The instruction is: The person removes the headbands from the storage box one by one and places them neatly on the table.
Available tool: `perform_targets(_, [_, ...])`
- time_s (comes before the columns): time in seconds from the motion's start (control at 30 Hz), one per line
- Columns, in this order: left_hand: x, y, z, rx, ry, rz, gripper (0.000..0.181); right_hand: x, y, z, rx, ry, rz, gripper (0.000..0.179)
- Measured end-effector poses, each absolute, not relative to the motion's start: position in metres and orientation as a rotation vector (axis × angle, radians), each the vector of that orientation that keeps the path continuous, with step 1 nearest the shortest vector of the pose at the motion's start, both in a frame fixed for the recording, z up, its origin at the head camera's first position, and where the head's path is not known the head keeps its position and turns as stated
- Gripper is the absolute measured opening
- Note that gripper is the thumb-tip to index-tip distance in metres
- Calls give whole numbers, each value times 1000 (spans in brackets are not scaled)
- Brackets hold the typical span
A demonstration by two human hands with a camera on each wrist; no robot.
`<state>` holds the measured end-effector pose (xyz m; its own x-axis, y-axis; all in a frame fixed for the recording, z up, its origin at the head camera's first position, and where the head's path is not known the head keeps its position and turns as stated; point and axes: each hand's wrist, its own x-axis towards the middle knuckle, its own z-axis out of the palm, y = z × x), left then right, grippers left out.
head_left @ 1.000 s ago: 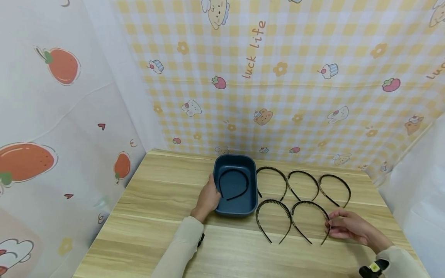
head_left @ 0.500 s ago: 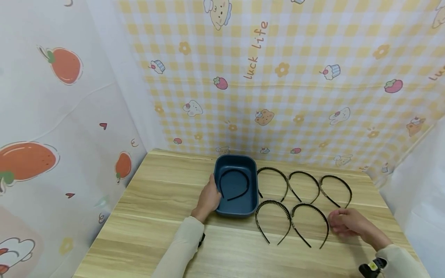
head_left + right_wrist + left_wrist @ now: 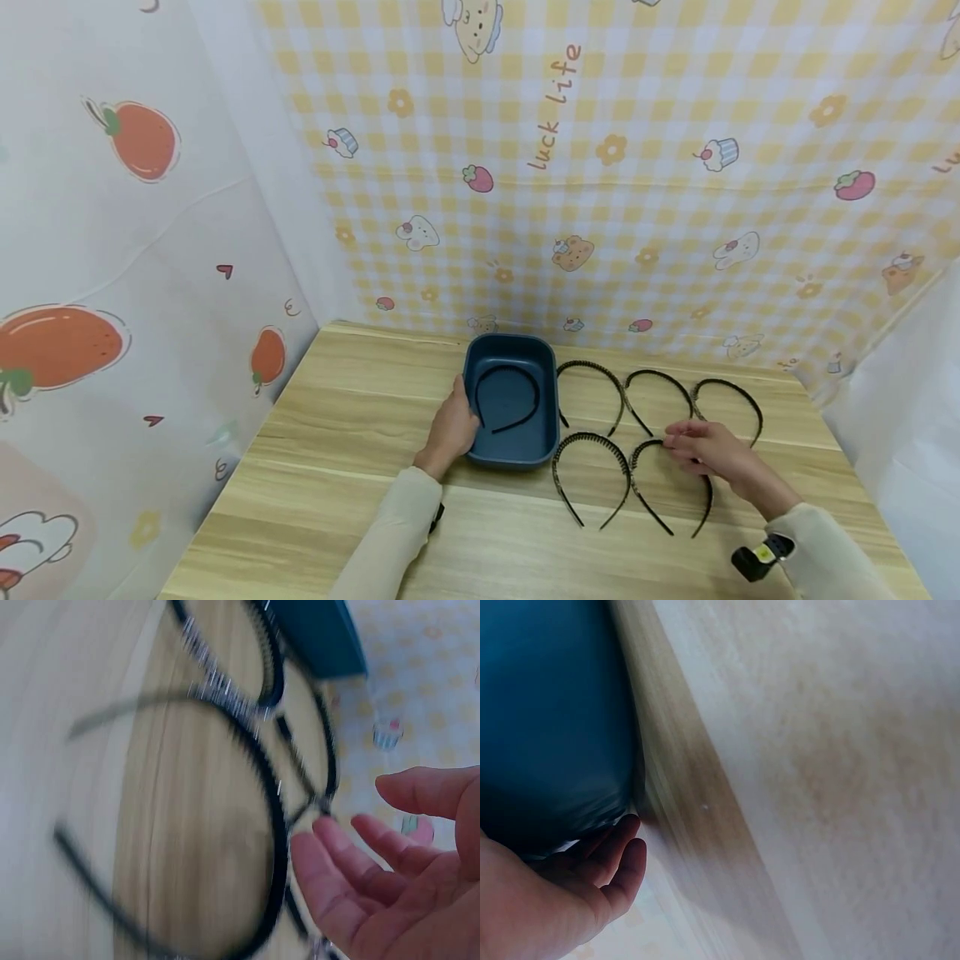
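In the head view, my left hand point(image 3: 452, 427) holds the left wall of a dark blue plastic box point(image 3: 512, 460). The left wrist view shows its fingers point(image 3: 621, 859) bent at the box's lower edge. A black headband point(image 3: 507, 367) lies inside the box. My right hand point(image 3: 708, 454), its fingers loosely extended, is over the top of the front-right headband point(image 3: 708, 504), hiding part of that band. The right wrist view has its fingertips close to the band's arch; whether they touch cannot be told. Nothing is held there.
Another toothed headband point(image 3: 592, 437) lies left of it in the front row. Behind are a left headband point(image 3: 588, 364), a middle headband point(image 3: 656, 373) and a right headband point(image 3: 738, 385). A patterned cloth point(image 3: 517, 250) hangs behind the wooden table point(image 3: 360, 400).
My right hand first drew back from the front-right headband's side, which shifted slightly, then moved left and away from me to its top. My left hand and the box stay in place.
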<state>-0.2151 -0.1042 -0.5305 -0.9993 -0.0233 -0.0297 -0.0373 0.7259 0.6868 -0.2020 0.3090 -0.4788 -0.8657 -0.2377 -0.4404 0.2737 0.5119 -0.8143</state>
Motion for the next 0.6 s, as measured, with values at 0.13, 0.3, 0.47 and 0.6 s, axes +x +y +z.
perform_targets(0.13, [-215,-103,-530,-50,2895,1166,68,-207,288,-477,-39,2193,-1431,56])
perform_targets(0.3, [-215,-104,-529,-54,2909,1158,67,-215,262,-472,-146,2026,-1597,63])
perform_targets(0.47, [-215,-103,-529,-48,2904,1155,67,-217,238,-468,-238,1856,-1670,70])
perform_targets(0.6, [-215,-104,-529,-51,2915,1138,68,-218,214,-463,-252,1764,-1709,70])
